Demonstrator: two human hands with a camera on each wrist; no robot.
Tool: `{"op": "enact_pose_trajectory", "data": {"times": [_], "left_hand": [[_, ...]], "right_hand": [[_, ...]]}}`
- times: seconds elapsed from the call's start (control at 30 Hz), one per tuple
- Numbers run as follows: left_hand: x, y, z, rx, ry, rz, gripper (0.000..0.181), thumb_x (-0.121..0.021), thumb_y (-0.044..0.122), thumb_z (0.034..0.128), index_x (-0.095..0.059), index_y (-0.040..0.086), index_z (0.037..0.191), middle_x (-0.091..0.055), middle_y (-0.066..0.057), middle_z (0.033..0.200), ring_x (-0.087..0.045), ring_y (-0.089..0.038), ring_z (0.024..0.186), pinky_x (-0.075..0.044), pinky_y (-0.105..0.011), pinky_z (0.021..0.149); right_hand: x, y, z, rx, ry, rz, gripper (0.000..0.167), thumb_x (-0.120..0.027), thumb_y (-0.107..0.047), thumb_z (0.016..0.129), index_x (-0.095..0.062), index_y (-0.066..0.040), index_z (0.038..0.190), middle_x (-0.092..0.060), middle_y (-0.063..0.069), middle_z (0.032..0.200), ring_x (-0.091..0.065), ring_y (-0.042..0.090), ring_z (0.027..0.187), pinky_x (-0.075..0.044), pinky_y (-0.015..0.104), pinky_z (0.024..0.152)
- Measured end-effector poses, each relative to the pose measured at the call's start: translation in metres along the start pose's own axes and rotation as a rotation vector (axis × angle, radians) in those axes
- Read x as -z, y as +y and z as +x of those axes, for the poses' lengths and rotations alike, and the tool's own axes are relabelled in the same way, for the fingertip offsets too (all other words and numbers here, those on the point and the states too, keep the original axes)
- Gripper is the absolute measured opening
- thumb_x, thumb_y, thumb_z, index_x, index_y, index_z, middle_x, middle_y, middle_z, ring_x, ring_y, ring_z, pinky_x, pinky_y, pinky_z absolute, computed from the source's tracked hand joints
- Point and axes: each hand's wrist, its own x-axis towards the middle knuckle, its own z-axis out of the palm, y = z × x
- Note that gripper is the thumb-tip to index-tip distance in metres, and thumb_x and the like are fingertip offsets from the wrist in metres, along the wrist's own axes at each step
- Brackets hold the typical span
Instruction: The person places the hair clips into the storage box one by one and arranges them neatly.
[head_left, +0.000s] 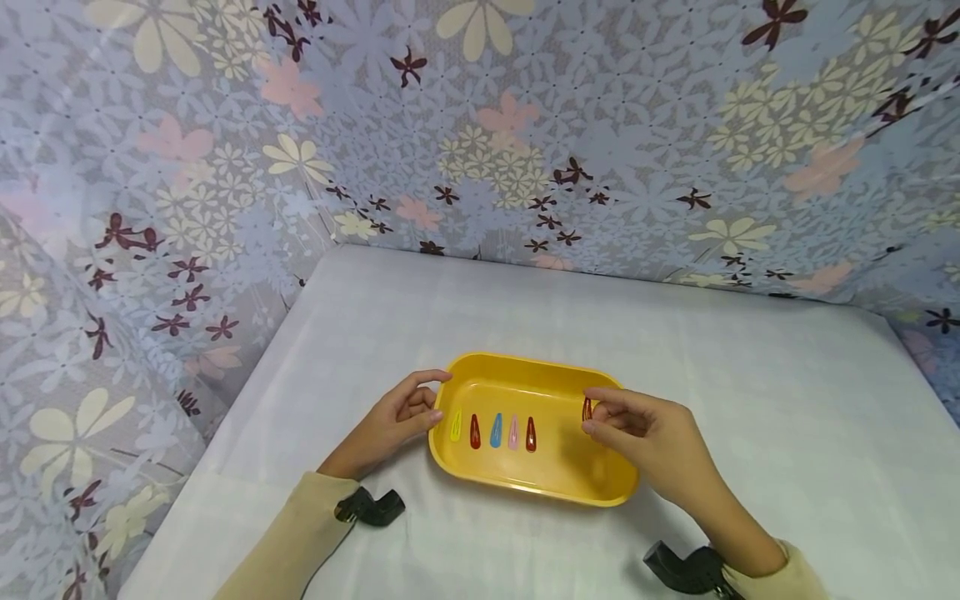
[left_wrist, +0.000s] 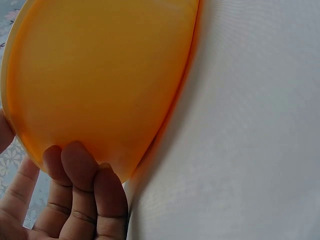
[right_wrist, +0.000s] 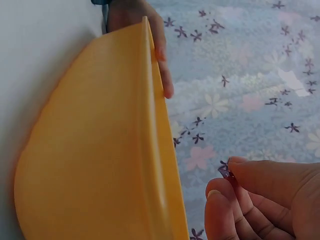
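A yellow plastic tray [head_left: 517,485] stands on the white table. My left hand [head_left: 397,421] holds its left end, with thumb and index finger at the rim; in the left wrist view the other fingers [left_wrist: 80,170] lie against the outer wall. Above the tray's right part, my right hand [head_left: 652,433] pinches a dark red snap hair clip [head_left: 587,409] between thumb and fingertips. Inside, a row of hair clips lies on the tray's floor: yellow [head_left: 456,426], red [head_left: 475,432], blue [head_left: 496,431], pink [head_left: 513,432] and dark red [head_left: 531,434].
The white-covered table [head_left: 420,292] extends around the tray on all sides. Flower-patterned cloth [head_left: 615,133] hangs behind it and along the left. A black camera mount sits on each wrist, the left mount [head_left: 375,507] and the right mount [head_left: 686,569].
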Motion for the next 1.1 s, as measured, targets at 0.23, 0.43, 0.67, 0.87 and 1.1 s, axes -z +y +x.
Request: {"op": "enact_pose_trajectory", "data": {"times": [0.23, 0.43, 0.67, 0.87, 1.1], "left_hand": [[0.000, -0.002, 0.000, -0.001, -0.005, -0.005, 0.051, -0.065, 0.011, 0.1006, -0.048, 0.018, 0.148, -0.058, -0.017, 0.108, -0.060, -0.026, 0.090, -0.054, -0.024, 0.081], [0.000, -0.005, 0.000, 0.011, -0.005, 0.000, 0.051, -0.066, 0.014, 0.1007, -0.048, 0.019, 0.148, -0.058, -0.016, 0.108, -0.060, -0.025, 0.090, -0.054, -0.023, 0.082], [0.001, -0.006, 0.001, 0.000, -0.003, 0.007, 0.050, -0.066, 0.015, 0.1010, -0.048, 0.019, 0.148, -0.058, -0.016, 0.108, -0.060, -0.024, 0.090, -0.053, -0.024, 0.081], [0.001, -0.007, 0.001, 0.002, 0.003, 0.008, 0.050, -0.066, 0.016, 0.1009, -0.048, 0.020, 0.147, -0.057, -0.016, 0.108, -0.060, -0.025, 0.091, -0.053, -0.024, 0.081], [0.001, -0.007, 0.000, -0.011, -0.007, 0.007, 0.050, -0.065, 0.015, 0.1013, -0.047, 0.019, 0.148, -0.058, -0.016, 0.108, -0.061, -0.024, 0.090, -0.053, -0.024, 0.081]], "right_hand": [[-0.014, 0.000, 0.008, -0.023, -0.032, 0.036, 0.037, -0.083, -0.020, 0.087, -0.074, -0.009, 0.121, -0.072, 0.001, 0.094, -0.071, 0.015, 0.079, -0.059, 0.028, 0.067], [-0.023, 0.004, 0.015, -0.009, -0.060, -0.005, 0.036, -0.084, -0.016, 0.085, -0.075, -0.008, 0.119, -0.071, -0.002, 0.091, -0.070, 0.014, 0.077, -0.058, 0.028, 0.065], [-0.028, 0.008, 0.019, -0.019, -0.117, -0.097, 0.036, -0.084, -0.011, 0.084, -0.075, -0.004, 0.118, -0.071, -0.005, 0.085, -0.068, 0.011, 0.073, -0.057, 0.026, 0.066], [-0.035, 0.008, 0.022, -0.029, -0.150, -0.206, 0.029, -0.082, -0.006, 0.085, -0.076, -0.002, 0.114, -0.068, -0.007, 0.080, -0.066, 0.008, 0.073, -0.056, 0.023, 0.068], [-0.043, 0.007, 0.024, -0.035, -0.193, -0.242, 0.028, -0.081, -0.005, 0.085, -0.076, -0.002, 0.112, -0.066, -0.009, 0.077, -0.063, 0.008, 0.070, -0.053, 0.024, 0.066]]}}
